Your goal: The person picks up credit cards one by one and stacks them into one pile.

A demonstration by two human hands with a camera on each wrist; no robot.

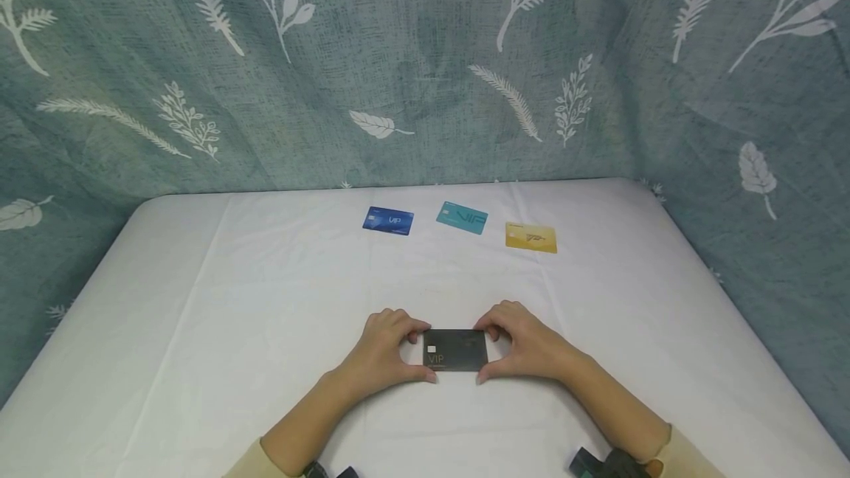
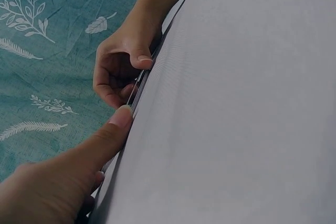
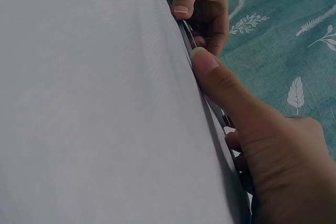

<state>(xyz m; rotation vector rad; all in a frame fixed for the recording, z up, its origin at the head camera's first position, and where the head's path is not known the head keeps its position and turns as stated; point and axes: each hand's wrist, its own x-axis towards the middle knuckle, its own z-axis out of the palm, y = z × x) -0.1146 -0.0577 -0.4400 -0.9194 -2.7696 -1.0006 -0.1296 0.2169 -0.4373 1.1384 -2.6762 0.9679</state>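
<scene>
Hands (image 1: 384, 351) (image 1: 529, 343) hold a black card (image 1: 460, 350), its small print (image 1: 436, 366) illegible

"VIP" on the black card (image 1: 455, 350), blue card (image 1: 388, 220) and teal card (image 1: 462, 218); gold card (image 1: 531, 237) lettering unclear

The left hand (image 1: 385, 349) and right hand (image 1: 531, 343) are bare. The left sleeve (image 1: 256, 463) and right sleeve (image 1: 687, 458) are plain beige. A blocky black device (image 1: 617, 465) sits beside the latter; its left counterpart (image 1: 315, 470), mostly cropped, looks similarly dark.
</scene>
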